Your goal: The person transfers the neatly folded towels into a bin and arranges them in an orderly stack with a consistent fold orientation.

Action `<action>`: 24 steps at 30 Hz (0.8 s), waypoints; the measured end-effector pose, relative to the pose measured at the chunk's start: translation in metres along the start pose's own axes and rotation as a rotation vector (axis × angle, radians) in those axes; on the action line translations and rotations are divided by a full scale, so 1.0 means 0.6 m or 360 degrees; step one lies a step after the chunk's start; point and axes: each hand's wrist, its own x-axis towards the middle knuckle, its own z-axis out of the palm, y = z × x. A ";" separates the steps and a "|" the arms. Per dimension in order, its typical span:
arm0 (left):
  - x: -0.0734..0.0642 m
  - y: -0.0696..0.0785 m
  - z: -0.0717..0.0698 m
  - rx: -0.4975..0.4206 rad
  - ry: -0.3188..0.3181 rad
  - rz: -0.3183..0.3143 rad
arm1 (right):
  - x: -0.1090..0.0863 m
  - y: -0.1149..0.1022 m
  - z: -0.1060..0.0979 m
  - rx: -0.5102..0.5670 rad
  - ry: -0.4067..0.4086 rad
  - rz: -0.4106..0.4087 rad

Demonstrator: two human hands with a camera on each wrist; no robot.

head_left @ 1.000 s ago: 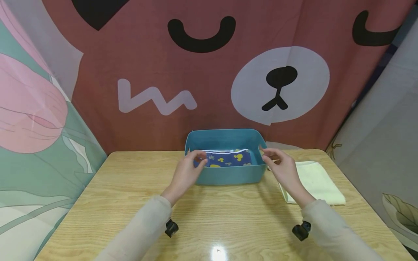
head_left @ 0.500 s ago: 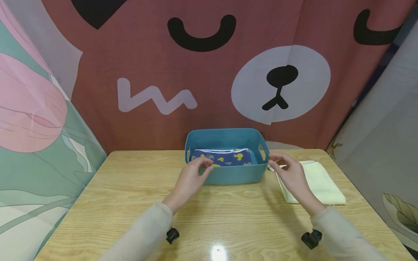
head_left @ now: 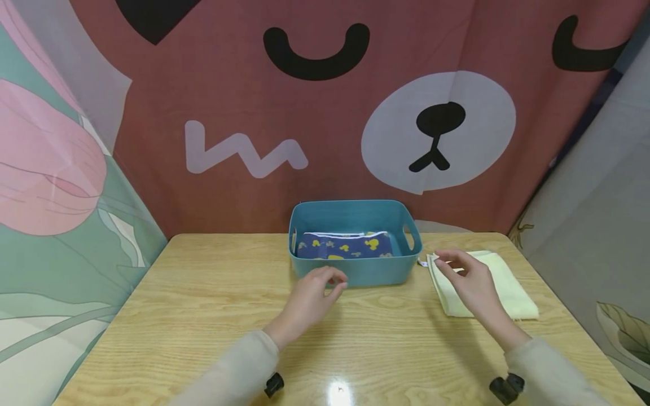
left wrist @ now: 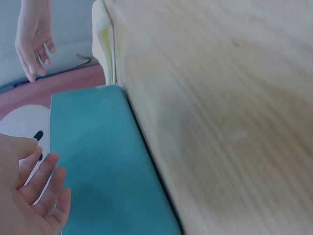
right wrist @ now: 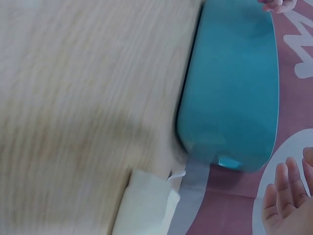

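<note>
A teal plastic basket (head_left: 376,274) with cut-out handles stands at the table's back edge. Inside lies a navy fabric item (head_left: 345,248) with yellow prints and a white edge along its top. My left hand (head_left: 312,299) hovers in front of the basket's near wall, fingers loosely bent around nothing. Over the left edge of a folded pale yellow cloth (head_left: 503,287) hangs my right hand (head_left: 472,285), holding nothing, to the right of the basket. In the left wrist view the left hand's fingers (left wrist: 46,188) are relaxed beside the basket wall.
The wooden table (head_left: 203,316) reaches back to a reddish-brown curtain (head_left: 228,203) printed with a bear face. A small white tag (head_left: 422,263) sticks out between basket and cloth. Patterned fabric hangs at both sides.
Both hands have come away from the basket's ends. The left moved down and slightly right toward me; the right moved right and down, over the yellow cloth. The basket stayed in place.
</note>
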 end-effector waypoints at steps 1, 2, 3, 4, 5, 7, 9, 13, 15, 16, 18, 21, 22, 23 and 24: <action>-0.002 0.001 0.004 0.0008 -0.0009 0.0005 | -0.002 0.003 -0.003 -0.0007 0.0004 0.0001; -0.003 0.002 0.007 0.0014 -0.0018 0.0008 | -0.004 0.005 -0.005 -0.0021 0.0007 0.0003; -0.004 0.003 0.011 0.0017 -0.0029 0.0007 | -0.005 0.008 -0.008 -0.0034 0.0007 0.0007; -0.005 0.004 0.014 0.0016 -0.0044 -0.0001 | -0.007 0.010 -0.010 -0.0049 0.0005 0.0010; -0.007 0.006 0.017 0.0011 -0.0056 -0.0008 | -0.009 0.013 -0.013 -0.0061 0.0003 0.0015; -0.008 0.009 0.023 -0.0003 -0.0084 -0.0027 | -0.012 0.018 -0.019 -0.0093 -0.0003 0.0025; -0.009 0.012 0.029 -0.0023 -0.0107 -0.0039 | -0.016 0.024 -0.024 -0.0119 -0.0004 0.0036; -0.009 0.018 0.043 -0.0045 -0.0146 -0.0058 | -0.023 0.036 -0.033 -0.0141 0.0004 0.0044; -0.008 0.021 0.050 -0.0051 -0.0166 -0.0067 | -0.027 0.042 -0.039 -0.0141 0.0011 0.0044; -0.008 0.023 0.054 -0.0057 -0.0174 -0.0069 | -0.028 0.045 -0.042 -0.0141 0.0014 0.0043; -0.007 0.027 0.062 -0.0070 -0.0188 -0.0072 | -0.031 0.051 -0.047 -0.0137 0.0024 0.0045; -0.006 0.033 0.072 -0.0096 -0.0203 -0.0075 | -0.036 0.061 -0.054 -0.0144 0.0035 0.0055; -0.005 0.034 0.076 -0.0105 -0.0211 -0.0082 | -0.038 0.064 -0.056 -0.0148 0.0037 0.0061; -0.005 0.036 0.079 -0.0113 -0.0219 -0.0085 | -0.040 0.068 -0.058 -0.0148 0.0037 0.0067; -0.004 0.037 0.082 -0.0126 -0.0228 -0.0092 | -0.042 0.072 -0.060 -0.0148 0.0034 0.0075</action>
